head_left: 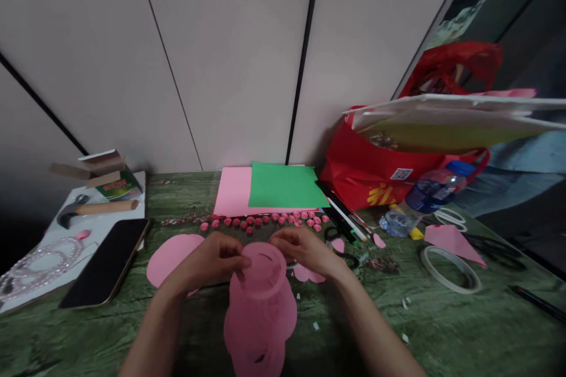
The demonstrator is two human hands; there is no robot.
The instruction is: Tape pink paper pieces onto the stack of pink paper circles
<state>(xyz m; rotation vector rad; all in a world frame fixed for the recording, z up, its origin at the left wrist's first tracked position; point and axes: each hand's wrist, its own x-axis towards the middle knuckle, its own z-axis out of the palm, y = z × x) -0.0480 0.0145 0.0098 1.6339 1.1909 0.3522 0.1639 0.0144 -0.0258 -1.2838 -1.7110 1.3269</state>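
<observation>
My left hand (pixel 212 262) pinches the left edge of a round pink paper piece (pixel 265 268), which has a curved slit near its top. At the upper right edge of the same piece, the fingers of my right hand (pixel 303 250) are closed on the paper. Below it hang or lie more overlapping pink paper rounds (pixel 260 330); whether they are joined to it I cannot tell. Flat pink paper circles (pixel 170 256) lie partly behind my left wrist. Beyond my hands sits a row of small rolled pink paper flowers (pixel 250 222). Pink petal-shaped scraps (pixel 307 273) lie beside my right wrist.
Green paper (pixel 283 185) lies over pink sheets at the back. On the left are a phone (pixel 108 262), a hammer (pixel 106 207) and beads (pixel 48 265). A red bag (pixel 367 165), water bottle (pixel 427 194), tape roll (pixel 451 271) and scissors (pixel 347 258) occupy the right.
</observation>
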